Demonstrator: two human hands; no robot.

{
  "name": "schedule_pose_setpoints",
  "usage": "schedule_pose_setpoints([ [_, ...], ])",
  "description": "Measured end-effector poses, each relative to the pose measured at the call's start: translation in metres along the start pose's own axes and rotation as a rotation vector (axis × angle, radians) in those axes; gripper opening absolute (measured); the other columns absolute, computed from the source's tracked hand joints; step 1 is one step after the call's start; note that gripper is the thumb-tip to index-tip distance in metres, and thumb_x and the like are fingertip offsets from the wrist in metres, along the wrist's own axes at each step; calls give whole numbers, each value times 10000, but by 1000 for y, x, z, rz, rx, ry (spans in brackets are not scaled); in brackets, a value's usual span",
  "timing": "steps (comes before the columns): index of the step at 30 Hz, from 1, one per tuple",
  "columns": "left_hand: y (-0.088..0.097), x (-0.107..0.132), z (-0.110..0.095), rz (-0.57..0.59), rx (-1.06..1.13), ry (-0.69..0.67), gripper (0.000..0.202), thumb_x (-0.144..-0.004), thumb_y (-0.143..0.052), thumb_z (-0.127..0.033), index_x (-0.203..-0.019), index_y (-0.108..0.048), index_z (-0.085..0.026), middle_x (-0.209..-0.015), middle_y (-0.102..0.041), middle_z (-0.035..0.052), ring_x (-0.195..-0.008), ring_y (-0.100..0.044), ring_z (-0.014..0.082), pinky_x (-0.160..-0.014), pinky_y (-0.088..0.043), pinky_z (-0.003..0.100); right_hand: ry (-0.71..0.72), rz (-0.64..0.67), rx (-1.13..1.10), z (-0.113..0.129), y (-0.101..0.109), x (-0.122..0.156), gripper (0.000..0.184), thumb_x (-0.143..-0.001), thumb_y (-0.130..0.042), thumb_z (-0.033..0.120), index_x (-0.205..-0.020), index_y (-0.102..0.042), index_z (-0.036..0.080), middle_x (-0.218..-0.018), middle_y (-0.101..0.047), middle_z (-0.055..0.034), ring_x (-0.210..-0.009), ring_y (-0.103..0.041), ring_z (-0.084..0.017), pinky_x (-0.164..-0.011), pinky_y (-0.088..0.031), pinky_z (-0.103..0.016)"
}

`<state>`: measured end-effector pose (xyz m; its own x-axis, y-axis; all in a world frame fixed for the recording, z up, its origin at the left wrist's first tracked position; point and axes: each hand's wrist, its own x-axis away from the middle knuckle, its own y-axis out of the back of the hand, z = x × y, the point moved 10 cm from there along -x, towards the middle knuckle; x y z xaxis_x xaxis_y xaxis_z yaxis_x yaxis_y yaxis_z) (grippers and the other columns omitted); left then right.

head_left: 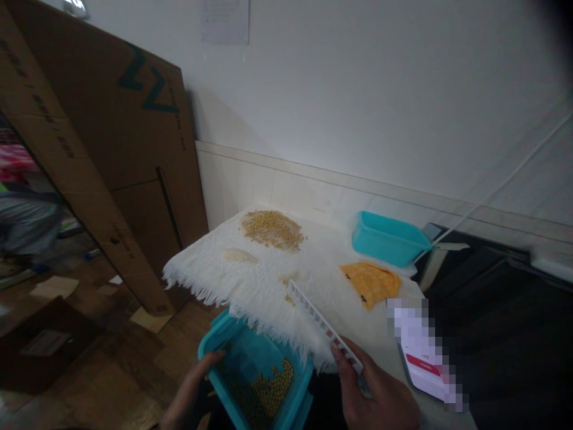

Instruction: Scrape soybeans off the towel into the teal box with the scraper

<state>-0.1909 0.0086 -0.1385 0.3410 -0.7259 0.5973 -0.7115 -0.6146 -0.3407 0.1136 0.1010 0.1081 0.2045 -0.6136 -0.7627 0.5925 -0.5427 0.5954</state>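
Note:
My left hand (pixel 190 388) grips the near-left rim of a teal plastic box (pixel 226 331), held below the table's front edge; yellow beans (pixel 268 391) lie inside it. My right hand (pixel 378 394) is closed on the handle end of a long white toothed scraper (pixel 313 313), which slants up-left onto a white fringed cloth (pixel 250 280). On the cloth sit a heap of yellow beans (pixel 273 229) at the back, a small pale heap of grains (pixel 238 255) to the left, and an orange patch of fine grains (pixel 371 282) to the right.
A second teal box (pixel 387 239) stands at the back right of the cloth. Large cardboard sheets (pixel 111 149) lean against the wall on the left. A white and red card (pixel 423 364) lies near my right hand. Dark furniture (pixel 505 334) fills the right. Wooden floor (pixel 89 358) lies below.

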Motion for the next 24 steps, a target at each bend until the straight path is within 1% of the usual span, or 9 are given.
schedule_pose_setpoints([
  [3,1,-2,2,-21,16,53,815,-646,-924,-680,-1297,-750,-220,-1217,-881,155,-1350,-704,472,-1061,-608,534,131,47,11,6,-3,-4,430,-1116,-523,409,-993,-899,241,-906,-875,-66,-696,-847,-215,-680,-672,-223],
  [5,-1,0,1,-34,-2,77,811,-666,-918,-663,-1303,-743,-195,-1183,-885,172,-1336,-713,476,-1054,-610,535,166,58,26,7,-4,-6,420,-1115,-518,382,-1010,-900,243,-914,-875,-63,-693,-846,-211,-675,-674,-218],
  [6,-3,2,-2,-44,-13,62,777,-695,-897,-670,-1292,-748,-194,-1199,-881,175,-1336,-714,474,-1057,-609,535,173,60,27,7,-4,-7,416,-1117,-512,362,-1025,-899,241,-923,-876,-64,-699,-847,-207,-680,-674,-213],
  [9,-10,10,-11,-54,-31,20,647,-779,-832,-661,-1259,-759,-234,-1274,-867,142,-1374,-694,458,-1102,-586,550,188,70,-12,11,-8,-9,379,-1110,-525,320,-1082,-894,234,-950,-878,-63,-732,-853,-198,-700,-669,-194],
  [11,-15,15,-12,-48,-29,34,613,-804,-812,-640,-1275,-753,-251,-1267,-872,119,-1392,-684,453,-1130,-568,568,178,74,-40,13,-10,-9,364,-1104,-538,322,-1091,-891,237,-937,-878,-58,-737,-854,-195,-699,-665,-189],
  [13,-18,19,-14,-36,-20,48,659,-803,-813,-639,-1321,-738,-239,-1223,-885,119,-1395,-680,457,-1128,-568,578,156,80,-53,14,-12,-9,371,-1105,-535,335,-1065,-892,241,-937,-878,-54,-749,-855,-196,-708,-666,-195],
  [16,-20,19,-17,-19,-25,44,734,-796,-815,-656,-1367,-716,-205,-1151,-900,126,-1388,-685,457,-1092,-590,564,148,73,-69,14,-12,-9,378,-1107,-539,344,-1035,-891,229,-952,-879,-55,-761,-857,-196,-735,-668,-199],
  [19,-20,18,-16,-10,-49,54,734,-816,-796,-657,-1387,-695,-206,-1124,-905,116,-1368,-702,448,-1065,-606,545,161,75,-92,15,-10,-10,365,-1100,-544,326,-1047,-887,215,-958,-880,-54,-767,-858,-194,-744,-665,-190],
  [24,-19,17,-15,-11,-55,58,779,-800,-801,-681,-1409,-670,-212,-1129,-904,110,-1366,-700,461,-1100,-586,571,165,153,-135,16,-13,-8,356,-1087,-537,295,-1081,-888,237,-989,-881,-23,-829,-862,-187,-792,-667,-183],
])
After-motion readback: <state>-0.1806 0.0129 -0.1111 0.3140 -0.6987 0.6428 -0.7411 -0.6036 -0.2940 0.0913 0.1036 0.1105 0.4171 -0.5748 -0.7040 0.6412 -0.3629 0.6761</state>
